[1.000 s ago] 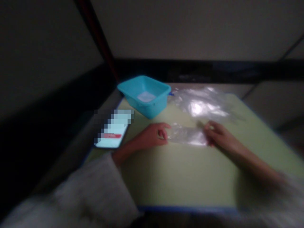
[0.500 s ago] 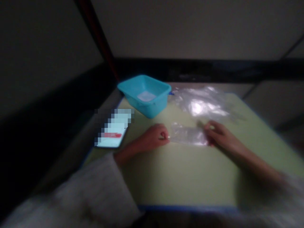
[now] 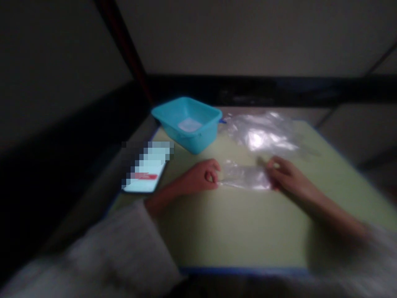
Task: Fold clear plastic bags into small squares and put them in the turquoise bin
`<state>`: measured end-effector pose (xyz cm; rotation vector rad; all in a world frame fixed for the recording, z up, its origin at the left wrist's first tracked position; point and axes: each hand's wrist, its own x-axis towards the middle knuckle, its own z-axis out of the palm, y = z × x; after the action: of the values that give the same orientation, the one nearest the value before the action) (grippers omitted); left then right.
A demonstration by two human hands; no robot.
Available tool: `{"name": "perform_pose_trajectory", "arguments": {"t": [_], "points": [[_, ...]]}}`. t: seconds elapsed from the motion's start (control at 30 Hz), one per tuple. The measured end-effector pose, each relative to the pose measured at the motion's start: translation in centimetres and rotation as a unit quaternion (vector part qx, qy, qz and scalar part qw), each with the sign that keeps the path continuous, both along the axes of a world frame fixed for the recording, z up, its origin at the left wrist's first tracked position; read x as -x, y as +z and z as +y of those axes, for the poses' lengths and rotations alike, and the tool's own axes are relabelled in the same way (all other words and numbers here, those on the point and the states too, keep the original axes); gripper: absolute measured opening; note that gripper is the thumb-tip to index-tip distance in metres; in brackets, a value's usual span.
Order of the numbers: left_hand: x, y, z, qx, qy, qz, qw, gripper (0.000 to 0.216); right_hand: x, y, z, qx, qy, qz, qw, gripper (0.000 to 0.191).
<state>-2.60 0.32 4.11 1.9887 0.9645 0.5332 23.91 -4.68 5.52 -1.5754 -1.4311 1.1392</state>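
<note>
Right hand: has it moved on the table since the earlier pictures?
No, not noticeably. Against the table and its blue front edge, the right hand keeps its place, fingers at the right end of the clear plastic bag.

Clear, glossy plastic bag (image 3: 248, 178), wrinkled, crosswise between left fingers (image 3: 212, 186) and right fingers (image 3: 273, 180).

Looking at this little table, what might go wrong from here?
The small clear bag looks flimsy, so it might crease or tear at the end the right hand grips; whether the left hand grips it is unclear.

The lit device lies by the left edge of the table, near the left forearm; a stray nudge might tip it off.
</note>
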Motion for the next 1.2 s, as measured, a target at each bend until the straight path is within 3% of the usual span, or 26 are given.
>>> {"name": "perform_pose_trajectory", "arguments": {"t": [0.13,0.23,0.57,0.73,0.87,1.2], "points": [[-0.1,-0.1,-0.3,0.062,0.021,-0.011,0.998,0.025,0.0,0.2,-0.2,-0.007,-0.003,-0.017,1.0,0.016],[-0.2,-0.3,-0.4,0.075,0.039,-0.018,0.996,0.023,0.1,0.3,-0.4,-0.015,-0.002,-0.025,1.0,0.016],[-0.3,-0.5,-0.4,-0.003,0.068,0.015,0.998,0.024,-0.3,-0.2,-0.1,-0.031,0.021,-0.009,0.999,0.029],[-0.9,-0.2,-0.9,-0.042,0.025,-0.015,0.999,0.017,-0.5,-0.5,0.1,-0.045,0.025,-0.018,0.999,0.037],[-0.9,-0.4,-1.0,-0.007,0.005,-0.03,1.0,0.006,-0.5,-0.4,0.1,-0.043,0.028,-0.024,0.998,0.037],[-0.7,0.2,-1.1,0.058,-0.039,-0.04,0.997,0.005,-0.9,-0.7,0.3,-0.054,-0.003,-0.038,0.998,0.04]]}}
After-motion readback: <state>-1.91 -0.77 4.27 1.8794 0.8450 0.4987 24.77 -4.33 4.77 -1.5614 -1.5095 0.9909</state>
